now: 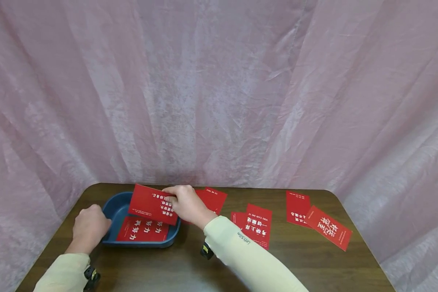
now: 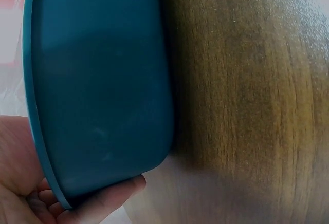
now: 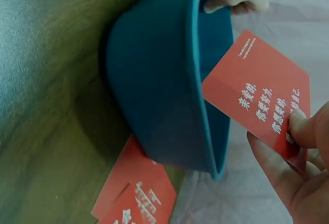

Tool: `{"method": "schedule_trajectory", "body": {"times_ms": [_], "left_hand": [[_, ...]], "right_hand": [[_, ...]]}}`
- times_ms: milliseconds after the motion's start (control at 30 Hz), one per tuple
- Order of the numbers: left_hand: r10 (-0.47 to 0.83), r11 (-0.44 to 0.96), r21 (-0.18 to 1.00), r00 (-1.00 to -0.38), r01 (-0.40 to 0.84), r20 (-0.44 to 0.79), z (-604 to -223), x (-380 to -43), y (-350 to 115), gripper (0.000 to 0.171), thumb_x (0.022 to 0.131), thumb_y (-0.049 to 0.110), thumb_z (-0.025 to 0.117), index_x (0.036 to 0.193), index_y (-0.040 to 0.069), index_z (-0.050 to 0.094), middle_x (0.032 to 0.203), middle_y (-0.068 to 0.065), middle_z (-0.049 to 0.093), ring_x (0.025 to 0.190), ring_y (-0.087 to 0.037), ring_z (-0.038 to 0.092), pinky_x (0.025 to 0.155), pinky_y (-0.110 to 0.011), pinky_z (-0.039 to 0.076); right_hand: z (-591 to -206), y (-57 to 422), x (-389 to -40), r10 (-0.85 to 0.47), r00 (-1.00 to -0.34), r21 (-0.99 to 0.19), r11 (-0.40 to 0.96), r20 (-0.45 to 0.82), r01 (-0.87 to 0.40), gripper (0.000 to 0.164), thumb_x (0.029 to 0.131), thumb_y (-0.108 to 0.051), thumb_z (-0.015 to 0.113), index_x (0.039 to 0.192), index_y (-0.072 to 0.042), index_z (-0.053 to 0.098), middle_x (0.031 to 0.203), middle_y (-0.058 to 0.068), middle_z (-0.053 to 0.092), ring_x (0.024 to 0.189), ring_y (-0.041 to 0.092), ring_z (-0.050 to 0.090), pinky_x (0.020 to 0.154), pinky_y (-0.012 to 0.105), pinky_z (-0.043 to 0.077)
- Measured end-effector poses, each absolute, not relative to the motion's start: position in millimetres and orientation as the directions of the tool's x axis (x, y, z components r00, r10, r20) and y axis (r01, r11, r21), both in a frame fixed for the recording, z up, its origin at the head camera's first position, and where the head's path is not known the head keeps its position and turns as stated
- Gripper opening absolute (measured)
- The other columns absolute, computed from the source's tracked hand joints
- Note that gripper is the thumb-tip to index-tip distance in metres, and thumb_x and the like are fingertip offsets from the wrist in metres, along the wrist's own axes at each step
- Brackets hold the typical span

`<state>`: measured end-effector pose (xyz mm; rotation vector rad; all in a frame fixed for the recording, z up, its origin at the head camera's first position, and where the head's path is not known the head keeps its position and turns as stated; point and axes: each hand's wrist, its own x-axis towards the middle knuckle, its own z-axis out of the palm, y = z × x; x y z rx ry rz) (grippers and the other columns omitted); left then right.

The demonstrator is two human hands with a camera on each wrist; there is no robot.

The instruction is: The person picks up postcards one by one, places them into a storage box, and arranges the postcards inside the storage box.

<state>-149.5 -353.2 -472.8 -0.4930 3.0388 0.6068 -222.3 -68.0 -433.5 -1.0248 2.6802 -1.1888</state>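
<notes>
A blue plastic bin stands on the left of the table, with a red card printed in white characters lying inside. My left hand grips the bin's left edge; in the left wrist view its fingers wrap the rim at a corner. Between thumb and fingers, my right hand pinches another red card by one end. That card is held tilted above the bin's opening, plainly seen in the right wrist view, where the thumb presses on its printed face.
Right of the bin, partly behind my right hand, lie red cards. Further along are an overlapping pair near the right forearm and two more cards, one upright and one slanted. A pink curtain hangs behind the wooden table.
</notes>
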Motion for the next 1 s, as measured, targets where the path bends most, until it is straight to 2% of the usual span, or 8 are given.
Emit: {"method": "schedule_trajectory", "body": {"times_ms": [533,800,1000], "left_hand": [[-0.317,0.867,0.376,-0.944,-0.327,-0.092,-472.4,-150.9,-352.7,0.029,0.079,0.018,0.061,0.083,-0.010,0.055,0.067,-0.016,0.052,0.056,-0.026,0.049,0.047,-0.040,0.045],[-0.307,0.864,0.386,-0.946,-0.322,-0.103,-471.8,-149.7,-352.6,0.026,0.081,0.017,0.058,0.081,-0.008,0.056,0.067,-0.015,0.052,0.057,-0.027,0.049,0.046,-0.039,0.043],[-0.307,0.865,0.386,-0.947,-0.319,-0.094,-472.5,-149.1,-351.8,0.025,0.081,0.017,0.058,0.081,-0.008,0.056,0.066,-0.014,0.052,0.056,-0.026,0.049,0.046,-0.038,0.044]], "right_hand": [[-453.1,-94.1,-209.0,-0.629,-0.768,-0.610,0.564,0.119,-0.556,0.036,0.086,-0.023,0.064,0.122,-0.028,0.061,0.108,-0.018,0.058,0.085,-0.006,0.049,0.060,0.011,0.040],[-460.0,-102.7,-201.2,-0.657,-0.751,-0.617,0.563,0.071,-0.551,0.036,0.087,-0.024,0.064,0.122,-0.028,0.060,0.108,-0.018,0.058,0.086,-0.006,0.049,0.063,0.011,0.041],[-468.8,-108.9,-197.1,-0.672,-0.738,-0.558,0.593,0.053,-0.580,0.037,0.085,-0.027,0.065,0.122,-0.026,0.060,0.109,-0.017,0.058,0.087,-0.006,0.048,0.063,0.010,0.040]]}}
